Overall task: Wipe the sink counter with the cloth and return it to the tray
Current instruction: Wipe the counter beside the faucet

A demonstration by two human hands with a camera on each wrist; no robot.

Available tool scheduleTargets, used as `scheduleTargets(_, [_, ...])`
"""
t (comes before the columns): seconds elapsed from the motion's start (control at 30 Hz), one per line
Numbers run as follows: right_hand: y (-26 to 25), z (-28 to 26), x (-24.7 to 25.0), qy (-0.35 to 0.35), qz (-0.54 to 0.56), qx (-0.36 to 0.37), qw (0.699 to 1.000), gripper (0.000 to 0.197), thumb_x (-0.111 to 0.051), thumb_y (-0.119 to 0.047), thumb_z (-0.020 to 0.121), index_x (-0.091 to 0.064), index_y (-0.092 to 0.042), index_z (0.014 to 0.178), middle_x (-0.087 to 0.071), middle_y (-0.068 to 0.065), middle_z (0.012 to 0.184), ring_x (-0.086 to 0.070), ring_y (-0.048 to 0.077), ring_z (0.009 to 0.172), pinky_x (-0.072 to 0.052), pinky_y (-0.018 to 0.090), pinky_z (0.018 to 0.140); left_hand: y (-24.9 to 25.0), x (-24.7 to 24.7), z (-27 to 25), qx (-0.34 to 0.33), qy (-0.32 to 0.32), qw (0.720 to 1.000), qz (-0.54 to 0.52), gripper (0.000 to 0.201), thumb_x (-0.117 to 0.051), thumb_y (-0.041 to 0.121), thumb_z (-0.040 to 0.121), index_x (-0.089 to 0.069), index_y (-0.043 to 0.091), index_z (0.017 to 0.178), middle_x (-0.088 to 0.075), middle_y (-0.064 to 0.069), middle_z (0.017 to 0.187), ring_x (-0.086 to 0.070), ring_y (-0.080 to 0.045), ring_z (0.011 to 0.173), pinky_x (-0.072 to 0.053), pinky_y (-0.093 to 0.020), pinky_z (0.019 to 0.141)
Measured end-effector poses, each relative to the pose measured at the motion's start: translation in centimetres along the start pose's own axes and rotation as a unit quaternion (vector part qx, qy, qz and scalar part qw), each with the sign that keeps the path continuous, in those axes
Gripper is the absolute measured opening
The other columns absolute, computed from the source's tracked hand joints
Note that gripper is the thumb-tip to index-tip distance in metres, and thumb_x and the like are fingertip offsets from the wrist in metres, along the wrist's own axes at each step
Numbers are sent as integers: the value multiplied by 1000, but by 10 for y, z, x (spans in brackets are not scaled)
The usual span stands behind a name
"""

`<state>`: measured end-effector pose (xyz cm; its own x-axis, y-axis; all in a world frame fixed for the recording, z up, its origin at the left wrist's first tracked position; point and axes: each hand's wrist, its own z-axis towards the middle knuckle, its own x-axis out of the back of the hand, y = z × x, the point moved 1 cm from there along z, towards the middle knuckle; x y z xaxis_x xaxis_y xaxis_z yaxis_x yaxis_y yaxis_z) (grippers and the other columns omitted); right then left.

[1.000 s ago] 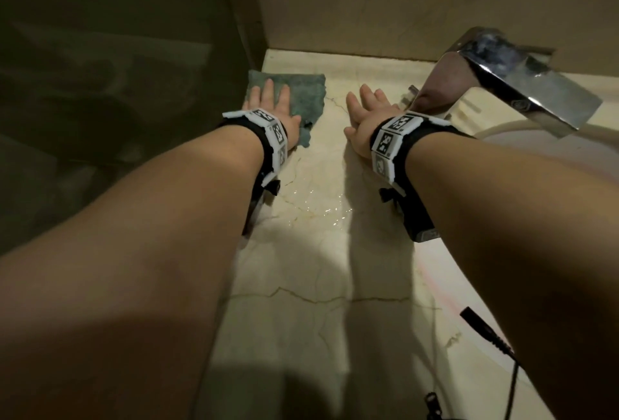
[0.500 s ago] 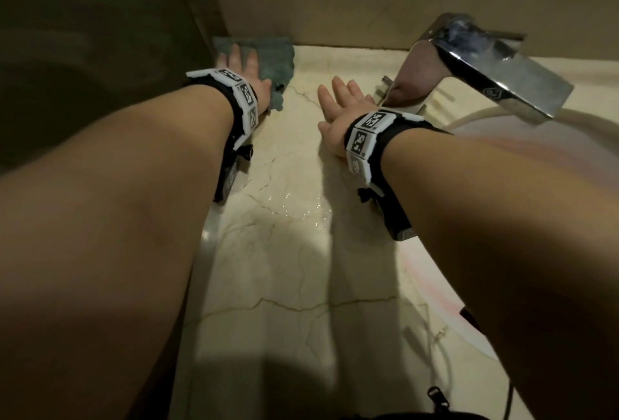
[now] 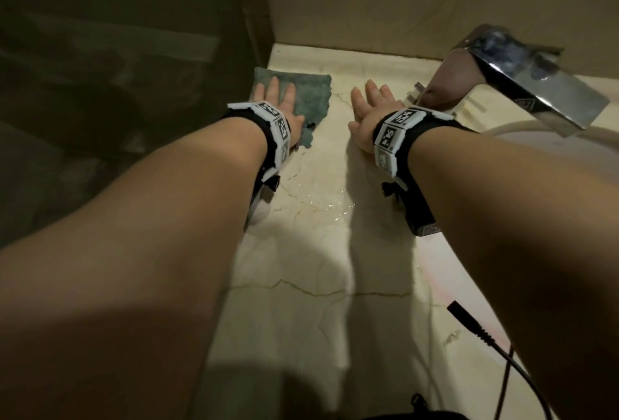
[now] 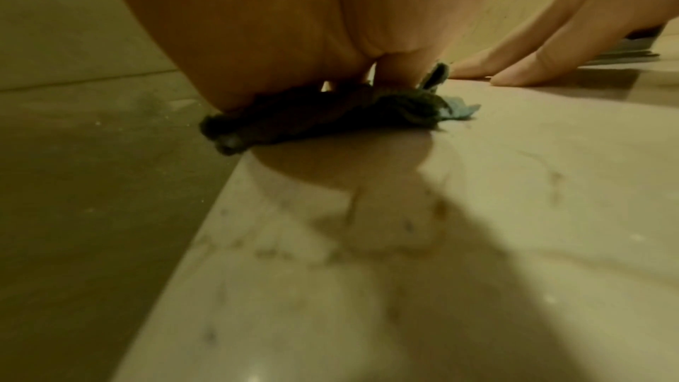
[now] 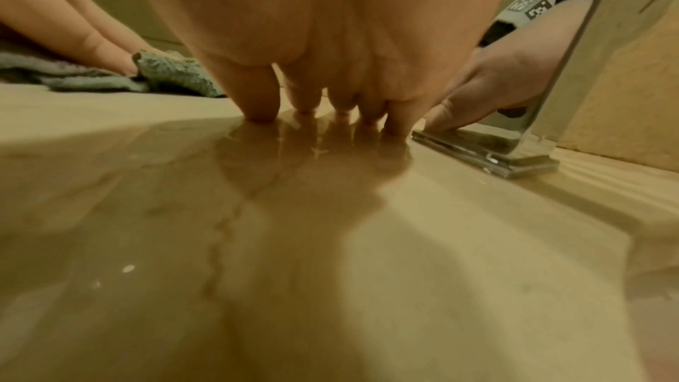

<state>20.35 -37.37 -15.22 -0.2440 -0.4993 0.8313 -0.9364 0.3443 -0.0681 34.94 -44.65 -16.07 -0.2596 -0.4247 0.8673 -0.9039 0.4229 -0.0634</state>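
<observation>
Left hand (image 3: 281, 108) presses flat on the cloth (image 3: 308, 94); right hand (image 3: 371, 111), fingers straight, at three o'clock. Cloth overhanging the counter (image 3: 301, 252) edge may slip off.

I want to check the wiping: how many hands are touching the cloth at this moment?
1. The left hand presses flat on the green cloth in the counter's far left corner. The right hand rests on the bare counter, apart from the cloth, beside the faucet.

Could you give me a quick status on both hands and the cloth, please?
Left hand flat, pressing cloth onto counter near back corner. Right hand flat on bare counter beside faucet. Water on counter behind the hands.
</observation>
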Motion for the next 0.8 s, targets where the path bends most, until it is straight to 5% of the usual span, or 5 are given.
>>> scheduleTargets(0.33, [5, 3, -5, 8, 17, 10, 1000, 64, -29, -36, 99, 5, -24, 152, 15, 3, 160, 9, 26, 149, -4, 42, 120, 5, 31, 43, -27, 40, 999, -11, 64, -32, 38, 99, -7, 14, 152, 0, -15, 160, -4, -37, 147, -10, -52, 119])
scheduleTargets(0.8, [0, -1, -5, 4, 38, -14, 999, 69, -30, -38, 100, 9, -14, 151, 17, 3, 160, 10, 23, 149, -2, 38, 120, 20, 7, 1, -72, -24, 995, 70, 65, -25, 40, 100, 10, 20, 151, 16, -5, 160, 7, -29, 148, -5, -48, 121])
